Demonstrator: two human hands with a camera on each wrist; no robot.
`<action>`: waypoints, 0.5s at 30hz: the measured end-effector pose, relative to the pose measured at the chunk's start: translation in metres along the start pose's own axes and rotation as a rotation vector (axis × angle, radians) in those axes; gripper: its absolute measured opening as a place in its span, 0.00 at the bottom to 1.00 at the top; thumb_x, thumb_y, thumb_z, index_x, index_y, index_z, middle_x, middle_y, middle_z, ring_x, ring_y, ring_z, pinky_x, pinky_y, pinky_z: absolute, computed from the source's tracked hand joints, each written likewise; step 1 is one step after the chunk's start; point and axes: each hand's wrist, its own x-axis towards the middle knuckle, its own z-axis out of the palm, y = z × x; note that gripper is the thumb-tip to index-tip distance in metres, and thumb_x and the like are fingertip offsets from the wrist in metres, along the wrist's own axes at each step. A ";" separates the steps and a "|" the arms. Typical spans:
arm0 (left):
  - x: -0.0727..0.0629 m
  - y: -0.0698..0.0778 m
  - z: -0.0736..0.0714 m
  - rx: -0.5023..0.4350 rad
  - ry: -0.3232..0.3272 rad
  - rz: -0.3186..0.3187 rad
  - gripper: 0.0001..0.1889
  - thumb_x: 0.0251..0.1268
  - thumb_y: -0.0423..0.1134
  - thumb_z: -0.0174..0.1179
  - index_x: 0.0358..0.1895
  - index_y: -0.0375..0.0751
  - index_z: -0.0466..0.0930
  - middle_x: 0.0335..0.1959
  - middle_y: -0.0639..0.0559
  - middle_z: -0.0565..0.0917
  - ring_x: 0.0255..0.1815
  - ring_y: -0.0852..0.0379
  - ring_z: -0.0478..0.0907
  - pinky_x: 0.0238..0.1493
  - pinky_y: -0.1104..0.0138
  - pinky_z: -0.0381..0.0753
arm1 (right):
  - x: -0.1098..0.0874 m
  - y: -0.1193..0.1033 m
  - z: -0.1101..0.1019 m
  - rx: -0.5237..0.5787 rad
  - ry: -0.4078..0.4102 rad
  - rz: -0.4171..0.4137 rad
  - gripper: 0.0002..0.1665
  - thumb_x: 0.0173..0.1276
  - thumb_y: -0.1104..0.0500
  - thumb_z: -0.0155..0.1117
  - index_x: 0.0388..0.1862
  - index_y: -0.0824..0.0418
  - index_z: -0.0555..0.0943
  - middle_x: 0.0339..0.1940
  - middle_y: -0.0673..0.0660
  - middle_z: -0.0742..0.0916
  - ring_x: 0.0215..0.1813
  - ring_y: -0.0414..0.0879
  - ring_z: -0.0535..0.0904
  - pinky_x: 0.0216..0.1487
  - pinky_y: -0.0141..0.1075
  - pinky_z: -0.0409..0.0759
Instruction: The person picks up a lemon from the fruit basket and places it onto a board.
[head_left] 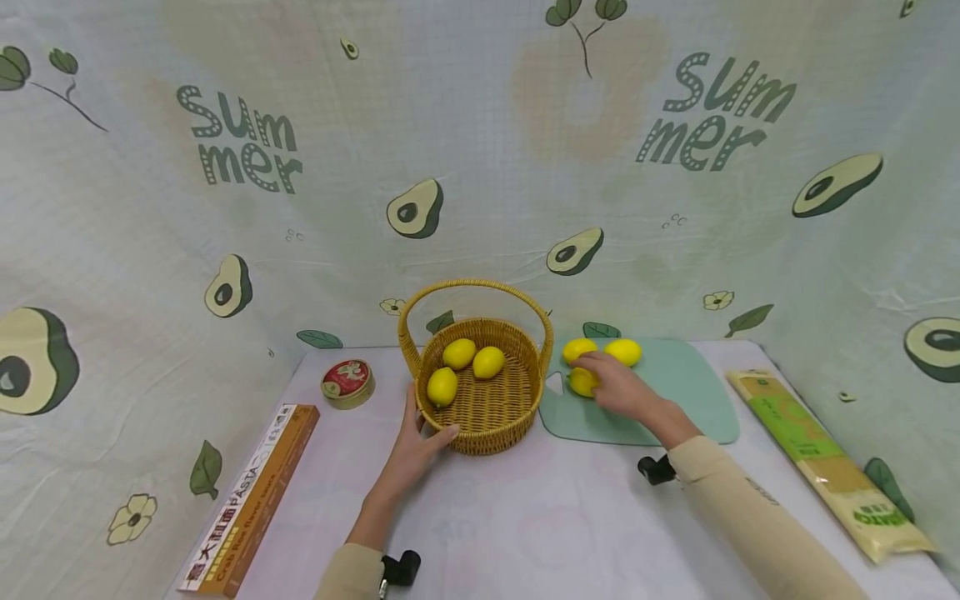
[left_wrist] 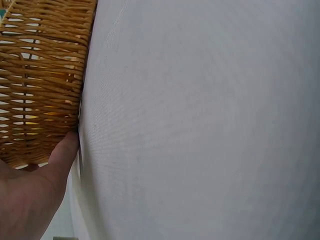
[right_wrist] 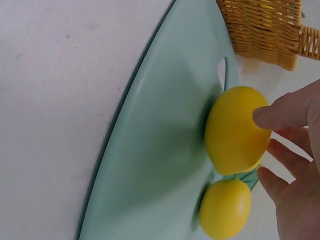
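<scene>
A round wicker basket (head_left: 480,446) with a tall arched handle holds three yellow lemons (head_left: 488,362). My left hand (head_left: 412,450) rests against its near left side, thumb and fingers spread along the woven wall; the left wrist view shows the thumb (left_wrist: 64,150) low on the weave. My right hand (head_left: 622,387) holds another lemon (right_wrist: 235,132) over the left part of the green cutting board (head_left: 675,400), thumb on one side and fingertips at the other. Two more lemons (head_left: 622,352) lie at the board's back edge, one partly behind the held lemon.
A red-topped round tin (head_left: 348,383) and a long pasta box (head_left: 251,500) stand on the left of the white-covered table (head_left: 517,517). On the right lies a green and tan noodle packet (head_left: 817,454). A printed cloth (head_left: 480,167) hangs close behind.
</scene>
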 end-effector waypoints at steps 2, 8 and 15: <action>0.001 -0.002 0.000 -0.010 -0.001 0.005 0.63 0.60 0.52 0.70 0.80 0.61 0.22 0.82 0.51 0.27 0.82 0.34 0.35 0.78 0.41 0.48 | -0.001 -0.003 -0.002 -0.005 0.005 -0.001 0.34 0.57 0.77 0.55 0.65 0.64 0.77 0.67 0.63 0.79 0.70 0.62 0.71 0.71 0.60 0.67; 0.005 -0.008 0.001 -0.012 0.004 0.013 0.63 0.59 0.54 0.70 0.79 0.65 0.22 0.82 0.53 0.27 0.82 0.35 0.34 0.78 0.41 0.48 | -0.005 -0.012 -0.011 -0.011 0.030 -0.037 0.31 0.61 0.75 0.59 0.65 0.64 0.77 0.66 0.63 0.80 0.70 0.63 0.71 0.71 0.61 0.67; 0.007 -0.013 0.000 0.016 0.015 0.000 0.62 0.60 0.54 0.70 0.79 0.65 0.21 0.82 0.53 0.27 0.83 0.36 0.35 0.78 0.42 0.47 | -0.009 -0.031 -0.017 -0.013 0.046 -0.088 0.27 0.65 0.69 0.63 0.65 0.61 0.78 0.65 0.60 0.82 0.69 0.59 0.74 0.68 0.56 0.73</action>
